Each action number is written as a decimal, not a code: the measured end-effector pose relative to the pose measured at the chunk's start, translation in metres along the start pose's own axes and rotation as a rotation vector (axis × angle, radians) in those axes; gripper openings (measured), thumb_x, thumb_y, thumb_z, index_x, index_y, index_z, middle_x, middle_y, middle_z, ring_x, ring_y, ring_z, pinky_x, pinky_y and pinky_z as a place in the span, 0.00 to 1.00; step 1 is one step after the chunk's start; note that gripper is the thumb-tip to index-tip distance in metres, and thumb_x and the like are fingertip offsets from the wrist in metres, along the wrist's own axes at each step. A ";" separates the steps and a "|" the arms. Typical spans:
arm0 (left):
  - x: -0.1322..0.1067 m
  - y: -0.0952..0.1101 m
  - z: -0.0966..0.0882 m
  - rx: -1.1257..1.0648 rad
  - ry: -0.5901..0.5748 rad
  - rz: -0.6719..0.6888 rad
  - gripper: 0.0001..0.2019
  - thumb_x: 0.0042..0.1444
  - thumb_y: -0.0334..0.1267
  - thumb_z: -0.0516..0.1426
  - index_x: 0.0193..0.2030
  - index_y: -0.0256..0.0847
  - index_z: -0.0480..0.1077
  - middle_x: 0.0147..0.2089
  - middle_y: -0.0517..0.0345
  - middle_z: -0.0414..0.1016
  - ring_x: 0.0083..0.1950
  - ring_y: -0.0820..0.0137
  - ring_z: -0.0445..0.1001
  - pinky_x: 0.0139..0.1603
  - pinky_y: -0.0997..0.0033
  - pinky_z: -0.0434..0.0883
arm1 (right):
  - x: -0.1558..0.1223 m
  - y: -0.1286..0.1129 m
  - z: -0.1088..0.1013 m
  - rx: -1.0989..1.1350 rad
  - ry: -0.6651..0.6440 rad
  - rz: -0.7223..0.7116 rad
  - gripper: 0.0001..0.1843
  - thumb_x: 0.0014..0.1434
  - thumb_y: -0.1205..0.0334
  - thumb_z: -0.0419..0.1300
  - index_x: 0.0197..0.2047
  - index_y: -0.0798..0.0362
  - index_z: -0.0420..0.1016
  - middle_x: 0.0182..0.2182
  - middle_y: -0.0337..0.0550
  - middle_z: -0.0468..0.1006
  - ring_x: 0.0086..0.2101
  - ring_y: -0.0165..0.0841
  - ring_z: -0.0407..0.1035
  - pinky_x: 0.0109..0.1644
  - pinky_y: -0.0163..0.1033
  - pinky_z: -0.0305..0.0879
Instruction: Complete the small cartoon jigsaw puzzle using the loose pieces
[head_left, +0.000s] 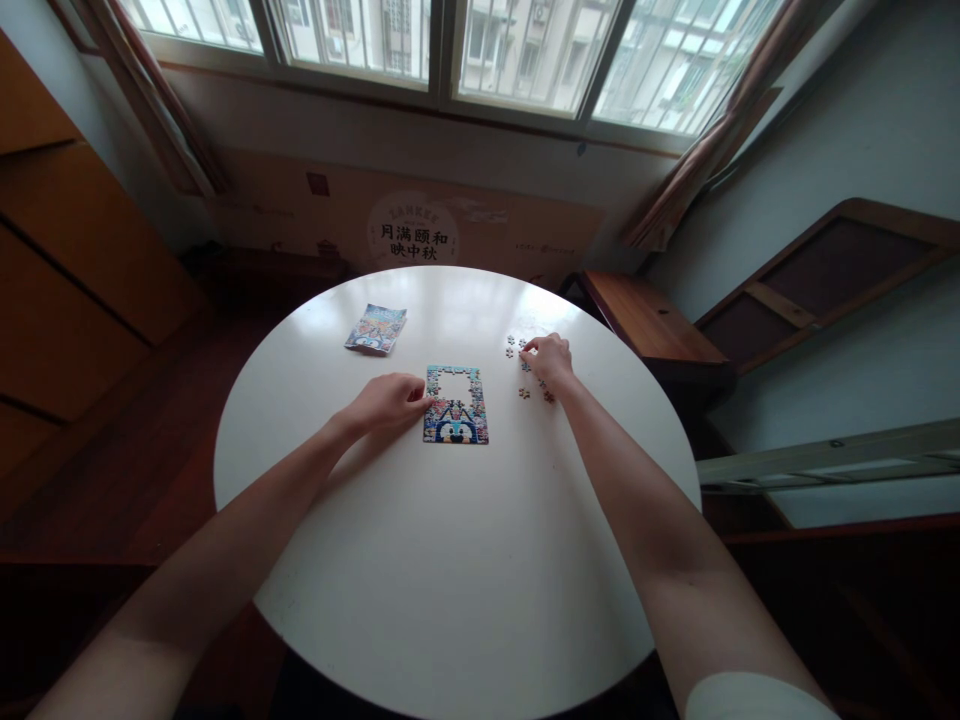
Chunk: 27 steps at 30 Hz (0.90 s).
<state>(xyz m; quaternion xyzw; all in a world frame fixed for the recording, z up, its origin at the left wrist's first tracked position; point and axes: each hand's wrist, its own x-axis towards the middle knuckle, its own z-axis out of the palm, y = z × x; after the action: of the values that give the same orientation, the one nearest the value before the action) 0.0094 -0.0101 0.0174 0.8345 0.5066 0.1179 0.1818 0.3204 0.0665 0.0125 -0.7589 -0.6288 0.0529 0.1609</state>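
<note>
A small colourful jigsaw puzzle [457,431] lies on the white round table, its border and lower part joined around a gap in the upper middle. A cartoon face shows along its lower edge. My left hand [388,400] rests at the puzzle's left side, fingers curled and thumb against the edge. To the right, my right hand [550,360] reaches over several loose puzzle pieces [524,393] with thumb and fingertips pinched at a piece, which is mostly hidden by the fingers. Other loose pieces lie partly beneath this hand.
A folded printed leaflet [376,329] lies at the back left of the round table [420,560]. Behind the table are a wall with a printed banner [412,235] and barred windows. A wooden bench-like piece [645,320] stands close to the table's back right.
</note>
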 end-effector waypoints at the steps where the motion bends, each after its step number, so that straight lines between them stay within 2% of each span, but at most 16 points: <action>1: 0.000 -0.001 0.001 0.000 0.001 0.001 0.20 0.58 0.55 0.52 0.24 0.41 0.64 0.28 0.56 0.73 0.27 0.71 0.63 0.28 0.70 0.51 | 0.002 0.000 0.000 0.015 -0.014 0.014 0.09 0.57 0.60 0.63 0.40 0.52 0.82 0.48 0.54 0.70 0.52 0.47 0.62 0.55 0.46 0.62; 4: 0.001 -0.003 0.002 -0.001 0.008 0.008 0.21 0.58 0.55 0.52 0.24 0.41 0.64 0.28 0.56 0.73 0.27 0.71 0.63 0.28 0.70 0.51 | 0.006 -0.001 -0.002 0.102 -0.024 0.022 0.07 0.53 0.62 0.66 0.37 0.53 0.81 0.45 0.51 0.74 0.51 0.44 0.64 0.53 0.44 0.63; 8: 0.001 -0.002 0.002 -0.002 0.009 0.008 0.21 0.58 0.56 0.52 0.24 0.41 0.64 0.28 0.56 0.73 0.27 0.71 0.63 0.28 0.70 0.51 | -0.003 -0.012 -0.005 0.454 -0.026 -0.028 0.07 0.52 0.65 0.65 0.36 0.56 0.79 0.35 0.46 0.80 0.38 0.36 0.72 0.44 0.41 0.68; 10: 0.001 -0.001 0.001 -0.002 0.005 0.008 0.21 0.58 0.56 0.52 0.24 0.41 0.64 0.28 0.56 0.73 0.27 0.71 0.63 0.28 0.70 0.51 | -0.015 -0.021 -0.006 0.676 -0.098 -0.078 0.11 0.50 0.63 0.67 0.38 0.57 0.79 0.32 0.47 0.81 0.34 0.35 0.74 0.40 0.40 0.69; 12: 0.001 0.000 0.000 -0.004 0.001 0.005 0.21 0.58 0.56 0.52 0.24 0.41 0.65 0.28 0.56 0.73 0.27 0.71 0.63 0.28 0.70 0.51 | -0.029 -0.029 -0.005 0.819 -0.225 -0.161 0.13 0.47 0.62 0.69 0.38 0.56 0.81 0.32 0.46 0.82 0.34 0.35 0.75 0.40 0.40 0.70; 15: 0.001 0.000 0.000 -0.006 0.002 0.000 0.21 0.58 0.56 0.52 0.24 0.41 0.66 0.28 0.56 0.73 0.27 0.71 0.64 0.28 0.70 0.52 | -0.050 -0.038 0.001 0.883 -0.427 -0.247 0.11 0.44 0.60 0.71 0.33 0.54 0.83 0.30 0.46 0.82 0.34 0.36 0.76 0.42 0.42 0.72; 17: 0.001 -0.001 0.001 -0.008 0.008 0.001 0.21 0.57 0.56 0.52 0.25 0.41 0.67 0.28 0.56 0.73 0.27 0.71 0.64 0.28 0.70 0.52 | -0.058 -0.041 0.006 0.903 -0.507 -0.260 0.10 0.43 0.60 0.71 0.31 0.53 0.83 0.30 0.45 0.83 0.34 0.36 0.76 0.42 0.42 0.72; 23: 0.002 -0.002 0.002 -0.011 0.009 0.004 0.22 0.57 0.57 0.52 0.25 0.41 0.67 0.27 0.56 0.73 0.26 0.72 0.62 0.28 0.69 0.51 | -0.064 -0.044 0.016 0.857 -0.539 -0.254 0.08 0.45 0.61 0.71 0.31 0.53 0.84 0.28 0.45 0.82 0.31 0.34 0.75 0.34 0.39 0.72; 27: 0.002 -0.003 0.003 -0.010 0.015 0.014 0.21 0.57 0.56 0.52 0.25 0.41 0.66 0.27 0.57 0.72 0.26 0.72 0.61 0.28 0.70 0.50 | -0.066 -0.044 0.015 0.851 -0.571 -0.265 0.08 0.46 0.62 0.70 0.32 0.54 0.84 0.29 0.45 0.82 0.31 0.33 0.74 0.33 0.37 0.72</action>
<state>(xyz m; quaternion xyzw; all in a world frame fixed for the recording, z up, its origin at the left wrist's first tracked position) 0.0091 -0.0076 0.0134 0.8362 0.5016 0.1280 0.1811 0.2617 0.0121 0.0036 -0.4957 -0.6611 0.4872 0.2826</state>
